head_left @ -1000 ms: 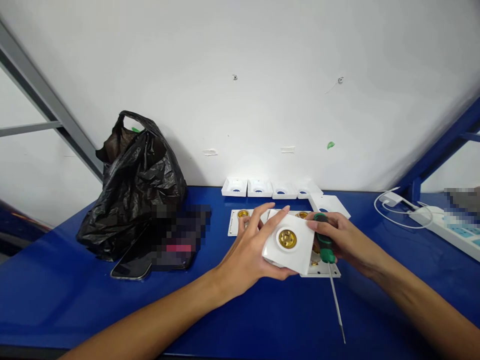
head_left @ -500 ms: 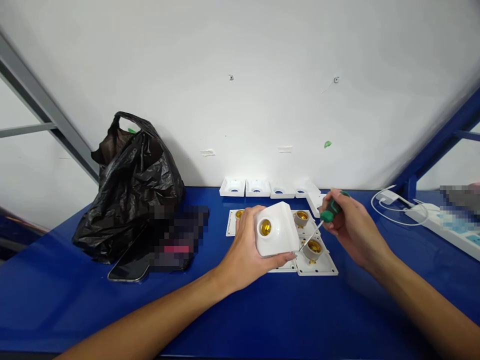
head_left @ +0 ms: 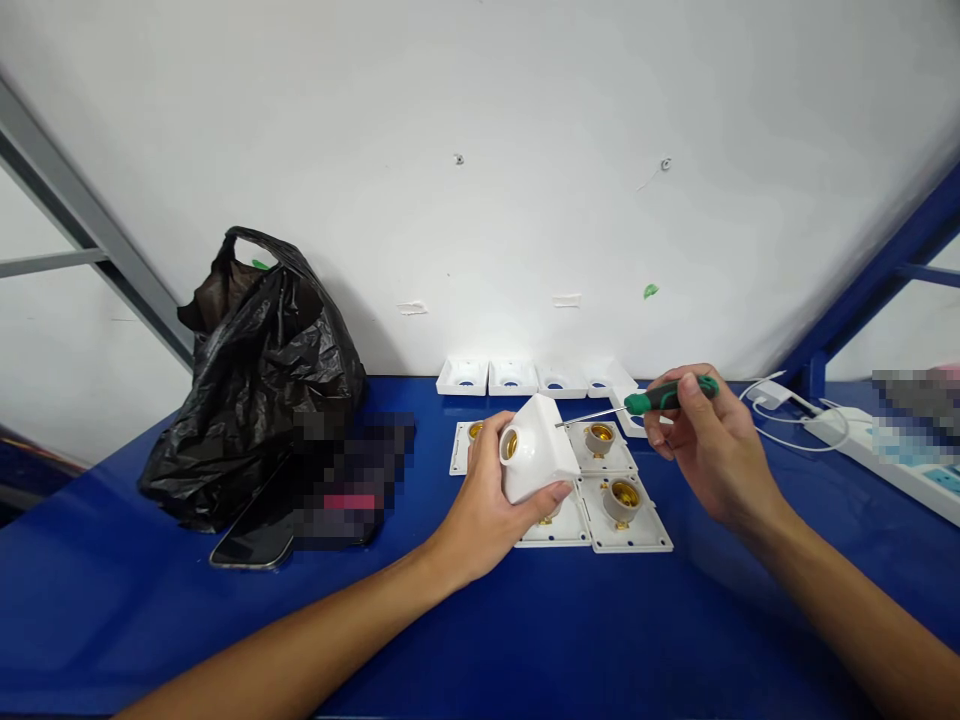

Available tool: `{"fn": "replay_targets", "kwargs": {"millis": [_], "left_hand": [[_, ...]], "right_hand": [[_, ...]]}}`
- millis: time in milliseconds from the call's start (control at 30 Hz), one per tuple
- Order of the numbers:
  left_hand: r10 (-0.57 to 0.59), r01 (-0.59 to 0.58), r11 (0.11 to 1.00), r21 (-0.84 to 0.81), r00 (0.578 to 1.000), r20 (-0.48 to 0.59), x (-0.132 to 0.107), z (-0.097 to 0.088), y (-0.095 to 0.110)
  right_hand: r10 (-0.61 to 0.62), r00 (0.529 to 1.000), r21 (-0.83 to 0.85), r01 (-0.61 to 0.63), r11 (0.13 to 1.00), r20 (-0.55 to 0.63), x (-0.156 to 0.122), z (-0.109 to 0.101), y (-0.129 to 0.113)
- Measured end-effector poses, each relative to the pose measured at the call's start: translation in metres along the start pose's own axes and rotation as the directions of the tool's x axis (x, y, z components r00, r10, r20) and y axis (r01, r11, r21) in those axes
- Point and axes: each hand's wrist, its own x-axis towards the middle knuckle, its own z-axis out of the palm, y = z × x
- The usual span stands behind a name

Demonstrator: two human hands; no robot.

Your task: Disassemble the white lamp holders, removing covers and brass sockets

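My left hand is wrapped round a white lamp holder, raised and tilted with its brass-lined socket facing left. In my right hand is a screwdriver with a green and black handle. The screwdriver's tip meets the lamp holder's right edge; whether it sits in a slot or screw I cannot tell. Under and beside the held piece lie several white base plates with brass sockets, one base plate at the front right. Behind them stands a row of white square covers with round holes, including one cover at the left.
A black plastic bag stands on the blue table at the left, with a phone in front of it. A white power strip and a white cable lie at the right. The wall closes off the back.
The lamp holder has turned so its socket faces further left. My right hand has swung the screwdriver from steeply slanted to nearly level, its tip now higher on the edge.
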Motion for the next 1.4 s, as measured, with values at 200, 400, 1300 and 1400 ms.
{"fn": "replay_targets", "kwargs": {"millis": [200,400,1300,1400], "left_hand": [[0.08,-0.079,0.997,0.023,0.996,-0.031,0.001,-0.001,0.0],[0.185,-0.168,0.961,0.219,0.981,-0.062,0.004,0.001,0.001],[0.211,-0.19,0.92,0.343,0.977,-0.022,0.004,0.002,0.001],[0.201,-0.182,0.924,0.335,0.979,-0.023,0.004,0.002,0.0]], "right_hand": [[-0.015,0.998,-0.041,0.017,0.999,0.058,-0.001,-0.001,0.005],[-0.108,0.991,-0.083,0.114,0.99,0.073,0.008,-0.009,0.008],[0.558,0.726,-0.909,0.245,0.337,0.402,0.02,-0.059,-0.012],[0.596,0.724,-0.937,0.257,0.236,0.348,0.018,-0.055,-0.005]]}}
